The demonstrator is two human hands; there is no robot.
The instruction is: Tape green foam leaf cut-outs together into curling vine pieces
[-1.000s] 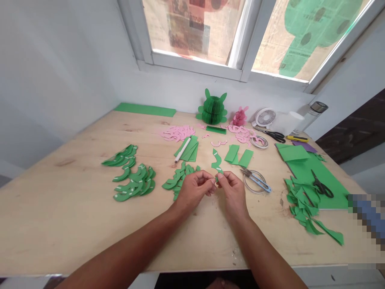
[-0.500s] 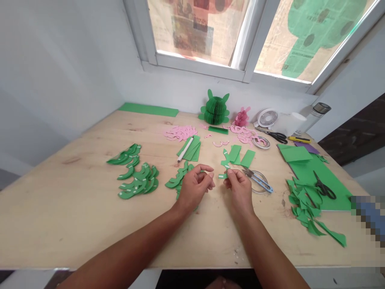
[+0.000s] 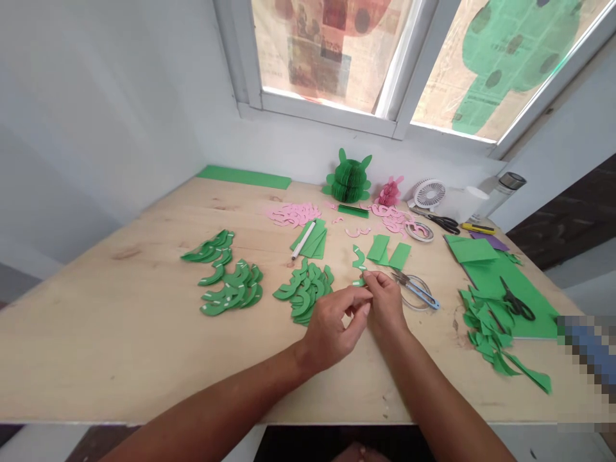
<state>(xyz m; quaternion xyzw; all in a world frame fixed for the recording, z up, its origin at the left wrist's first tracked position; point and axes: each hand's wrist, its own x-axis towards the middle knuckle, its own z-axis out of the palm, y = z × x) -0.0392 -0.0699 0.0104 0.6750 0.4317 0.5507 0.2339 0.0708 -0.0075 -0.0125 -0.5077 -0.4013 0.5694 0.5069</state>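
Observation:
My right hand (image 3: 385, 307) pinches the lower end of a curved green paper cutout (image 3: 359, 262) that stands up from my fingers over the wooden table (image 3: 120, 333). My left hand (image 3: 334, 324) is curled right beside it, its fingertips pinching at the same end of the cutout. Just left of my hands lies a pile of green curved cutouts (image 3: 304, 289). Another spread of green cutouts with white tape bits (image 3: 228, 282) lies further left.
Small snips on a tape ring (image 3: 414, 290) lie right of my hands. Green paper rectangles (image 3: 391, 251), a white pen (image 3: 303, 239), pink cutouts (image 3: 294, 213), green and pink honeycomb figures (image 3: 350, 177), a fan (image 3: 428, 192), black scissors on green sheets (image 3: 516, 298) and scraps (image 3: 486, 333) surround them.
My left hand moved right and closed in on the cutout held by my right hand. The view shifted slightly left.

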